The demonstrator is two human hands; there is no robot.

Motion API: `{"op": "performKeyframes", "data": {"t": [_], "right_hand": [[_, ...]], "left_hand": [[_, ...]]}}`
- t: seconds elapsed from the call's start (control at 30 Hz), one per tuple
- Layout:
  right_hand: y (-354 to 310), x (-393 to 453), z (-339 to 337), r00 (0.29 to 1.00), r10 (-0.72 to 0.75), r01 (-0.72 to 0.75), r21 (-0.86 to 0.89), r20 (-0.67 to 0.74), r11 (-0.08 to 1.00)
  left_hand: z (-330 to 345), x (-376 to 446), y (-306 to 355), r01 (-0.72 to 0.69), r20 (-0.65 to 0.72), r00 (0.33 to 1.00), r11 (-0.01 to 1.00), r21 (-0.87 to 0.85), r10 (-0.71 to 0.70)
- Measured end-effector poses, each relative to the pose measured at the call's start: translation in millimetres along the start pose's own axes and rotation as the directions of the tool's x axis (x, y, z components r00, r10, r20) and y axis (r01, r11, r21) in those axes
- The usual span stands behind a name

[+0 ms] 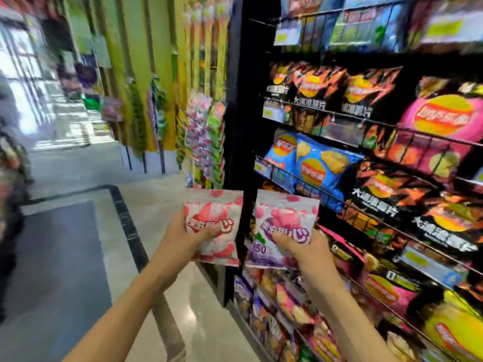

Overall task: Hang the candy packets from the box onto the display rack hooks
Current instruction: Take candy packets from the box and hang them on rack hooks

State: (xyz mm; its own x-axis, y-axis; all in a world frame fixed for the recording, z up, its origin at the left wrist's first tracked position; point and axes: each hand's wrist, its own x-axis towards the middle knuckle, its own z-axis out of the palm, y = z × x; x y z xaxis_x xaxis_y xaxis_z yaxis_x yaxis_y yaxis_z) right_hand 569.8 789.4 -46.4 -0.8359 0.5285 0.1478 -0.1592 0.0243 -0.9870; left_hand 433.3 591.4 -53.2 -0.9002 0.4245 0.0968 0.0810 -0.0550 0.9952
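While held upright, red-white packet (213, 226), purple-pink packet (283, 228)

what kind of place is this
Most likely a shop's snack aisle: wire shelves packed with crisp bags, candy packets on a display rack beyond, and price tags clipped to the shelf fronts.

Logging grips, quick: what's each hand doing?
Left hand: holding the red packet.
Right hand: holding the purple packet.
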Motion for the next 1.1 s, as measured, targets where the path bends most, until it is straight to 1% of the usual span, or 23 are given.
{"op": "performKeyframes", "data": {"t": [0.1,0.2,0.37,0.43,0.6,0.73,0.9,1.1], "right_hand": [[-5,27,46,0.995,-0.041,0.039,0.023,0.09,0.999],[-5,61,92,0.995,-0.061,0.061,0.01,0.084,0.998],[-4,120,172,0.996,-0.07,0.07,0.002,0.054,0.998],[-4,143,204,0.993,-0.101,0.102,-0.004,0.052,0.995],[-6,195,272,0.984,-0.177,0.177,-0.017,-0.017,0.984],[-5,230,307,0.975,-0.22,0.218,-0.066,-0.039,0.974],[-1,283,334,0.954,-0.299,0.298,-0.051,-0.003,0.953],[15,368,365,0.956,-0.289,0.287,-0.054,-0.052,0.957]], "left_hand": [[-43,16,8,-0.02,-0.105,0.994,1.0,-0.01,0.019],[-82,42,12,-0.016,-0.16,0.987,1.0,-0.024,0.012],[-152,95,19,-0.045,-0.169,0.985,0.999,-0.026,0.04],[-179,119,25,-0.06,-0.168,0.984,0.998,-0.01,0.058],[-239,179,42,-0.094,-0.117,0.989,0.995,-0.015,0.091],[-270,222,51,-0.141,-0.106,0.985,0.99,-0.017,0.139],[-294,280,46,-0.152,-0.108,0.983,0.988,-0.032,0.148],[-311,368,34,-0.136,-0.072,0.989,0.988,-0.073,0.131]]}}
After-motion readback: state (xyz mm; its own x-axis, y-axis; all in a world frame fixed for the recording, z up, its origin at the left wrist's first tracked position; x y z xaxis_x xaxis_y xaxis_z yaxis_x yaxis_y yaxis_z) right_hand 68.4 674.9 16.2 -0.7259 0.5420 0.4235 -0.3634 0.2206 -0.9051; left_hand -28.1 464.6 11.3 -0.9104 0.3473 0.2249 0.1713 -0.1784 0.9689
